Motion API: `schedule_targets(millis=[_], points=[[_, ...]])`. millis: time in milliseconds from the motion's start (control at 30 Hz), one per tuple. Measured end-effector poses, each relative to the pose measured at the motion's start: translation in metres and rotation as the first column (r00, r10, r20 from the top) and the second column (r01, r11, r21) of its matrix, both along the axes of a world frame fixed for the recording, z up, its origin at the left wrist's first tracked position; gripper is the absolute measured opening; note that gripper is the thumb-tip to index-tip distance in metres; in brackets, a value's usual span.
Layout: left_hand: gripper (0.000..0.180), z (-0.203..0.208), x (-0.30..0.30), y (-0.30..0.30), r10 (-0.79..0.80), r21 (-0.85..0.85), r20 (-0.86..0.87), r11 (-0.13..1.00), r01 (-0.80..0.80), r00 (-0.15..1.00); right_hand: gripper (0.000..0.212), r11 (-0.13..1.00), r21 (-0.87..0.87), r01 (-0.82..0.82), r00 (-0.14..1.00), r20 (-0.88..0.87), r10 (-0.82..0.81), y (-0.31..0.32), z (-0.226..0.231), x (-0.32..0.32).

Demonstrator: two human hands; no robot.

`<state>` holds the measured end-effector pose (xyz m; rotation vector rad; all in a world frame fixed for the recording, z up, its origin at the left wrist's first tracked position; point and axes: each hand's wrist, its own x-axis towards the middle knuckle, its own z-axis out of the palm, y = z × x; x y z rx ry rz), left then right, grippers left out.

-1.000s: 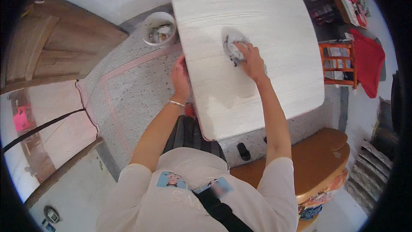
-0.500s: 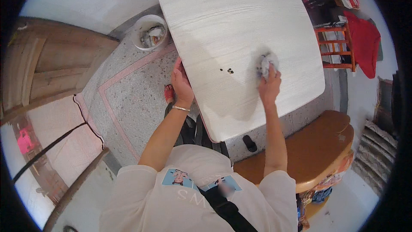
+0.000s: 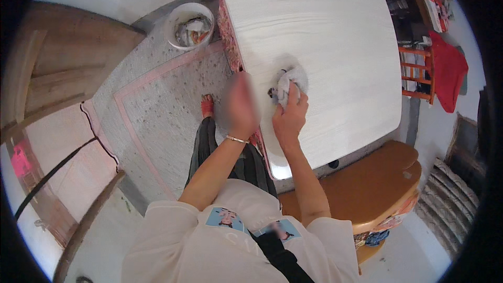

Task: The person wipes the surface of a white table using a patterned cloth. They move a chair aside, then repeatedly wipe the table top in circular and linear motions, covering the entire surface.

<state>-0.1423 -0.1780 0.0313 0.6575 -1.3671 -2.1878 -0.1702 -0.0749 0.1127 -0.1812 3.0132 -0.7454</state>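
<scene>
While the white tabletop is being flanked at its lower right by a brown bench, its surface is being reached over from the near left corner.

Just beside the table's left edge, mixed scraps are being contained in a white bin. The hands are being held apart: the left hand is being blurred at that edge, so its grip cannot be told, while by the right hand a grey-white cloth is being clasped on the tabletop, left of its middle. Small dark bits are being bordered by the cloth's left side.
</scene>
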Motion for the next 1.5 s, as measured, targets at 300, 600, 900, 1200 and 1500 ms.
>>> schedule_targets(millis=[300, 600, 900, 1200, 1500], points=[[0.042, -0.015, 0.010, -0.003, -0.014, 0.094, -0.052, 0.995, 0.019, 0.999, 0.067, 0.899, -0.332, -0.284, 0.957, -0.049, 0.285, -0.040, 0.003, 0.012], [0.043, -0.039, 0.010, -0.011, -0.009, 0.123, -0.023, 0.992, 0.012, 1.000, 0.059, 0.968, -0.055, -0.247, 0.968, -0.063, 0.243, -0.016, -0.002, -0.003], [0.025, -0.042, 0.000, -0.086, 0.034, -0.080, 0.268, 0.997, -0.012, 0.963, 0.049, 0.858, -0.506, -0.089, 0.995, -0.091, 0.050, -0.032, 0.009, -0.032], [0.021, -0.030, -0.103, -0.254, 0.310, -0.324, 0.057, 0.905, -0.276, 0.949, 0.045, 0.905, -0.425, 0.010, 0.984, -0.157, -0.085, -0.027, -0.018, -0.038], [0.038, -0.122, -0.143, -0.368, 0.018, -0.490, 0.364, 0.854, 0.175, 0.931, 0.044, 0.886, -0.464, 0.027, 0.978, -0.169, -0.118, -0.033, -0.020, -0.041]])
